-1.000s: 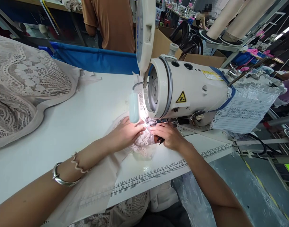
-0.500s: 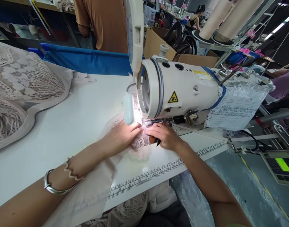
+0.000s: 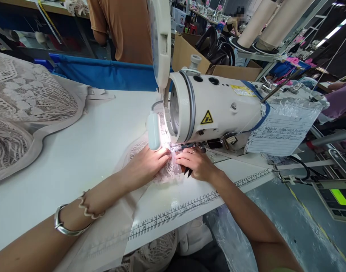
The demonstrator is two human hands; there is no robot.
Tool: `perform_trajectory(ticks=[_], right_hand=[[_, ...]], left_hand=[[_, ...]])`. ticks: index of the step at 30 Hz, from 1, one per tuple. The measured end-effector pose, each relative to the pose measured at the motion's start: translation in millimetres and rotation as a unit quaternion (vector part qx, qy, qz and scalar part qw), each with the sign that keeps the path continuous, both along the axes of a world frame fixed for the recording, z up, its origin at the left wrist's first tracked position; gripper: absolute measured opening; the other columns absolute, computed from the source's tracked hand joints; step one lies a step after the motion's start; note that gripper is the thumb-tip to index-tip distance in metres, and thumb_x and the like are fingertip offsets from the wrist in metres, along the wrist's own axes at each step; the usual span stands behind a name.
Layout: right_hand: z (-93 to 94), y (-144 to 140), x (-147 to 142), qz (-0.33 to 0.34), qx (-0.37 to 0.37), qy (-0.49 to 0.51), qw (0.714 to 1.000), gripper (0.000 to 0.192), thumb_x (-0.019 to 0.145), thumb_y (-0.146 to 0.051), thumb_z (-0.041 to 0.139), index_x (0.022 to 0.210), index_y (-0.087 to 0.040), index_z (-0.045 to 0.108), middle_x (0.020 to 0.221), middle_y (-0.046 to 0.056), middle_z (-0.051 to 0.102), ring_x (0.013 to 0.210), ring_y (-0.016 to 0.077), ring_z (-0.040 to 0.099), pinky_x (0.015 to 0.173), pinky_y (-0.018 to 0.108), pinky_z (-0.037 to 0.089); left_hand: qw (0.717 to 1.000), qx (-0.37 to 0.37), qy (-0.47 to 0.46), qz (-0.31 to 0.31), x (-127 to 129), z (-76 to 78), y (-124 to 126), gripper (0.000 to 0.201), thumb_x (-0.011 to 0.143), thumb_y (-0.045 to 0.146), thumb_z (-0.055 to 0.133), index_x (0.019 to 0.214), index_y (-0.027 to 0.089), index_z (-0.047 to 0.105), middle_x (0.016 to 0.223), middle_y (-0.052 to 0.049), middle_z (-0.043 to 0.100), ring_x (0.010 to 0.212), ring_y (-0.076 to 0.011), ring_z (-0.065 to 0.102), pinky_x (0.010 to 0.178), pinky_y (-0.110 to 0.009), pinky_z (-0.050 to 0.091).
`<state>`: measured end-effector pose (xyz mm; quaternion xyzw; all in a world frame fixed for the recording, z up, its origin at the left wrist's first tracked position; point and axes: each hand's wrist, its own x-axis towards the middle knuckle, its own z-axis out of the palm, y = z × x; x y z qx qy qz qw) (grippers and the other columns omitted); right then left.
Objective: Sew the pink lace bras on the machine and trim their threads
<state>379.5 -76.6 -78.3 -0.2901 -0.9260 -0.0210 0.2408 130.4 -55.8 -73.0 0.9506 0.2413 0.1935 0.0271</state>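
Pale pink lace fabric [image 3: 170, 168] lies under the needle area of a white sewing machine [image 3: 218, 107], in bright lamp light. My left hand [image 3: 147, 162] holds the lace from the left, its fingers bent and pressed together near the presser foot. From the right, my right hand [image 3: 198, 164] has its fingertips at the lace edge. Dark pointed blades, apparently of thread snips [image 3: 187, 172], poke out beneath that hand's palm; their handle is mostly hidden. Sheer fabric [image 3: 105, 238] trails from the lace under my left forearm, over the table's front edge.
Lace bra cups [image 3: 39, 98] lie on the white table [image 3: 85, 158] at left. A printed ruler [image 3: 175, 213] runs along the front edge. Behind are a blue cloth bin [image 3: 105, 73], a cardboard box [image 3: 235, 71] and a person in a brown shirt [image 3: 130, 30].
The lace's near edge has drawn in toward the machine, away from me. My left hand has shifted very slightly; the snips' blades have turned a little under my right hand.
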Motion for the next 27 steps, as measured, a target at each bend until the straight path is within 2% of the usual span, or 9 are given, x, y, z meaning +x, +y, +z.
perform_trajectory(ticks=[3, 6, 10, 14, 18, 23, 27], right_hand=[[-0.5, -0.1, 0.4, -0.002, -0.011, -0.005, 1.0, 0.03, 0.095, -0.004, 0.046, 0.102, -0.02, 0.07, 0.105, 0.007, 0.075, 0.101, 0.0222, 0.06, 0.077, 0.035, 0.049], [-1.0, -0.2, 0.6, -0.007, -0.025, -0.014, 1.0, 0.024, 0.096, -0.008, 0.051, 0.097, -0.021, 0.071, 0.1, 0.007, 0.074, 0.098, 0.0227, 0.059, 0.075, 0.035, 0.047], [-0.4, -0.9, 1.3, -0.001, -0.028, -0.017, 0.999, 0.019, 0.094, -0.01, 0.056, 0.09, -0.021, 0.071, 0.093, 0.006, 0.072, 0.093, 0.0216, 0.057, 0.074, 0.034, 0.044], [0.1, -1.9, 1.6, -0.008, -0.027, -0.027, 0.999, 0.017, 0.093, -0.009, 0.059, 0.087, -0.021, 0.07, 0.091, 0.006, 0.072, 0.091, 0.0214, 0.057, 0.074, 0.033, 0.042], [-0.7, -2.3, 1.3, -0.015, -0.027, -0.019, 0.999, 0.017, 0.094, -0.011, 0.058, 0.088, -0.021, 0.071, 0.092, 0.006, 0.072, 0.093, 0.0224, 0.059, 0.075, 0.034, 0.043], [-1.6, -2.6, 1.6, -0.018, -0.029, -0.023, 0.999, 0.016, 0.093, -0.013, 0.059, 0.087, -0.022, 0.071, 0.09, 0.005, 0.072, 0.092, 0.023, 0.06, 0.077, 0.034, 0.043], [-1.5, -3.3, 2.4, -0.014, -0.021, -0.035, 0.999, 0.02, 0.091, -0.013, 0.06, 0.077, -0.023, 0.07, 0.082, 0.004, 0.07, 0.087, 0.0215, 0.06, 0.076, 0.034, 0.041]], left_hand=[[1.0, -0.005, -0.004, -0.009, -0.4, -5.3, -1.2, 0.033, 0.094, 0.001, 0.04, 0.107, 0.017, 0.066, 0.106, -0.011, 0.07, 0.096, -0.0248, 0.06, 0.071, -0.035, 0.042], [1.0, -0.001, -0.006, -0.011, -0.1, -7.2, -2.0, 0.028, 0.097, 0.007, 0.04, 0.102, 0.016, 0.066, 0.098, -0.01, 0.071, 0.091, -0.0242, 0.06, 0.072, -0.036, 0.041], [1.0, 0.016, 0.001, 0.0, 1.4, -1.7, -2.6, 0.023, 0.101, 0.017, 0.044, 0.102, 0.015, 0.066, 0.091, -0.009, 0.068, 0.082, -0.0237, 0.058, 0.062, -0.034, 0.036], [0.999, 0.028, 0.022, 0.015, 2.6, 2.9, -4.6, 0.02, 0.1, 0.024, 0.048, 0.103, 0.014, 0.066, 0.094, -0.01, 0.067, 0.084, -0.0256, 0.059, 0.058, -0.033, 0.034], [0.999, 0.036, 0.024, 0.031, 5.5, -0.8, -8.1, 0.026, 0.103, 0.018, 0.04, 0.096, 0.014, 0.064, 0.103, -0.015, 0.067, 0.092, -0.0271, 0.059, 0.063, -0.035, 0.039], [0.998, 0.016, 0.0, -0.063, 10.7, -4.1, -12.4, 0.038, 0.1, 0.004, 0.03, 0.11, 0.013, 0.065, 0.099, -0.011, 0.067, 0.086, -0.0227, 0.057, 0.074, -0.037, 0.045], [0.998, 0.027, 0.021, -0.049, 10.7, -4.1, -14.8, 0.035, 0.097, 0.003, 0.037, 0.112, 0.011, 0.068, 0.095, -0.011, 0.067, 0.082, -0.0243, 0.056, 0.072, -0.039, 0.044]])
